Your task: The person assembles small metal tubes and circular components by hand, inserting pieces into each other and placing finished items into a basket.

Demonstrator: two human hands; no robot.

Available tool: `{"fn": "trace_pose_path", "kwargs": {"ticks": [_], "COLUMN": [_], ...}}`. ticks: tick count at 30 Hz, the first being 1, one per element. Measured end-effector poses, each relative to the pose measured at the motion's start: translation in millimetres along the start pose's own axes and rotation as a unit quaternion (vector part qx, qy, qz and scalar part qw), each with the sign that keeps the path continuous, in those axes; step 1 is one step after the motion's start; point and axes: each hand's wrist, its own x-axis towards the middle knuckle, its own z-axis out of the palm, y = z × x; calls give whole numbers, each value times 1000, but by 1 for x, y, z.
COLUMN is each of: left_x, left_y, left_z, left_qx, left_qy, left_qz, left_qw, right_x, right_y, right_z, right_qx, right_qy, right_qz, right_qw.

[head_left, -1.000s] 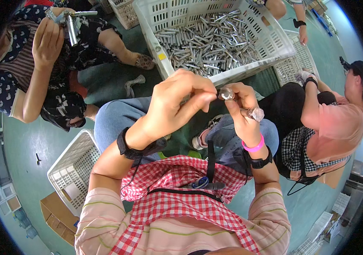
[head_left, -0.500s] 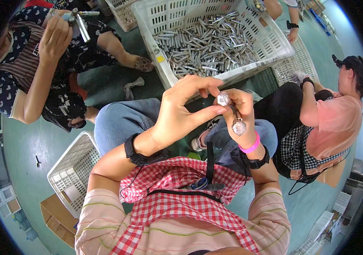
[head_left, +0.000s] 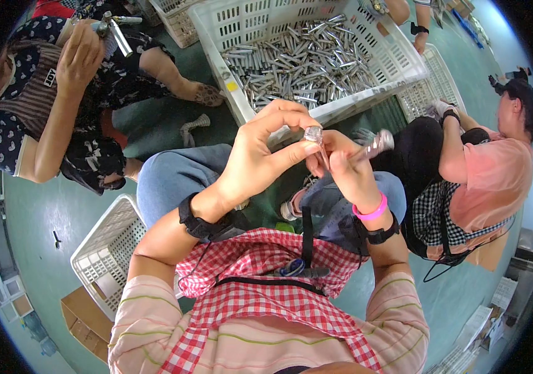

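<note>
My left hand (head_left: 260, 156) pinches a small silver metal cap (head_left: 313, 134) between thumb and fingers. My right hand (head_left: 347, 171) grips a short silver metal tube (head_left: 372, 144) that pokes out to the right, and its fingers touch the cap piece too. Both hands meet above my knees in blue jeans. Just beyond them stands a large white slotted plastic crate (head_left: 397, 59) full of several silver metal tubes (head_left: 291, 62).
A person in dark patterned clothes (head_left: 42, 106) sits at the left, holding a metal tube up. Another person in a pink top (head_left: 491, 174) sits at the right. An empty white basket (head_left: 101, 249) and a cardboard box (head_left: 82, 321) lie at my lower left on the green floor.
My hands have drawn closer together and shifted slightly up. The tube in my right hand has swung from pointing down to pointing right. The person at the left raised their tube.
</note>
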Motion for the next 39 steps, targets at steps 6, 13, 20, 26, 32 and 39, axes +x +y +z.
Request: {"fn": "trace_pose_path", "kwargs": {"ticks": [6,13,20,26,32,39], "left_x": [-8,-10,-12,-12,-7,-5], "left_y": [-2,-6,-10,-6,-1,-10], "left_z": [2,0,0,5,6,9], "left_qx": [-104,-68,-57,1,54,54], "left_qy": [-30,-14,-19,15,-15,-27], "left_qz": [-15,-11,-9,8,59,72], "left_qw": [994,998,998,1000,997,996], "right_x": [5,12,15,16,15,9], "right_y": [8,-3,1,2,6,-1], "right_z": [7,16,16,14,8,17], "right_qx": [242,173,179,104,60,-24], "right_qy": [-13,21,9,37,10,71], "right_qz": [126,140,162,128,52,-16], "right_qw": [962,975,970,986,997,997]}}
